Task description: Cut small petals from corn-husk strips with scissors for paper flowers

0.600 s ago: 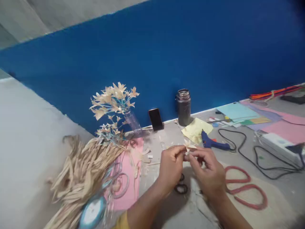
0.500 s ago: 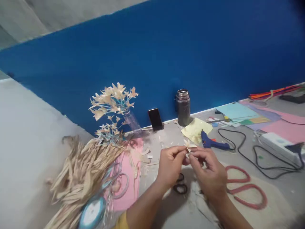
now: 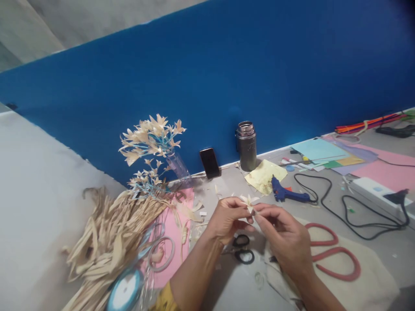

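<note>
A small cream-coloured flower (image 3: 249, 203) with pointed petals is pinched between my two hands, above the middle of the table. My left hand (image 3: 228, 218) grips it from the left, thumb and fingers closed at its base. From the right, my right hand (image 3: 285, 235) pinches it with thumb and forefinger. The flower's underside is hidden by my fingers. Black-handled scissors (image 3: 244, 249) lie on the table below my hands. Large red-handled scissors (image 3: 355, 265) rest on a pale cloth (image 3: 372, 287), partly behind my right forearm.
Dried husk strips (image 3: 106, 233) heap at the left, beside a blue ribbon spool (image 3: 126, 289). Similar flowers (image 3: 151, 134) stand in a clear vase (image 3: 179, 166). A phone (image 3: 210, 163), a flask (image 3: 247, 147), a blue glue gun (image 3: 288, 193) and a power strip (image 3: 378, 194) with cable are around.
My left hand has rolled so its palm side shows more, and the flower has tilted and shifted slightly left. The black-handled scissors show more. The whole view has shifted a little.
</note>
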`<state>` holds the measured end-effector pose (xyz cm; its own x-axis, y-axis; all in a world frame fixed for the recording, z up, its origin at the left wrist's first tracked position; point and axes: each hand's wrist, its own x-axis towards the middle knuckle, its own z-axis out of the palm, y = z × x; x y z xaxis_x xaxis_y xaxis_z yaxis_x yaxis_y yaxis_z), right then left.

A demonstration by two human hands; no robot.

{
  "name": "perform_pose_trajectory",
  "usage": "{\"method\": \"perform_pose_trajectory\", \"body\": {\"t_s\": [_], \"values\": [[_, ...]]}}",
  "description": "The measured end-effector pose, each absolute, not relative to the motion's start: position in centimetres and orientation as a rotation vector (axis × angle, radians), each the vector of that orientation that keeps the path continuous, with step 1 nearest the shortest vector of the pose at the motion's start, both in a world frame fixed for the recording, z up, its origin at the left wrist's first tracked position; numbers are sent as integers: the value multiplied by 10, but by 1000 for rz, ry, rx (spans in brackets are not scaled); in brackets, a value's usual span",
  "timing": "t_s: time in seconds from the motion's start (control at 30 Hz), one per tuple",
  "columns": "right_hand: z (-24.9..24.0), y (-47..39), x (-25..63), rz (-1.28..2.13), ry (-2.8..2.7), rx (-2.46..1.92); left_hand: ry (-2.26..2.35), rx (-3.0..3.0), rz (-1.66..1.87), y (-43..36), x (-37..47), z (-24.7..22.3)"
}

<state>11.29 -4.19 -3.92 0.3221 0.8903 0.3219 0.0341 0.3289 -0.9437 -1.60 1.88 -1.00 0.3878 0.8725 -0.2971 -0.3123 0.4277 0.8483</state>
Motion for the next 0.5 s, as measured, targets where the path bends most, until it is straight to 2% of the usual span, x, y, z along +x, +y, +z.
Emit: {"method": "perform_pose_trajectory", "body": {"t_s": [0.27, 0.5], "values": [[-41, -39, 125, 942, -1032, -981, 837, 864, 778, 24, -15, -6], [-47, -37, 126, 858, -1077, -1020, 866, 849, 789, 21, -8, -6]]}}
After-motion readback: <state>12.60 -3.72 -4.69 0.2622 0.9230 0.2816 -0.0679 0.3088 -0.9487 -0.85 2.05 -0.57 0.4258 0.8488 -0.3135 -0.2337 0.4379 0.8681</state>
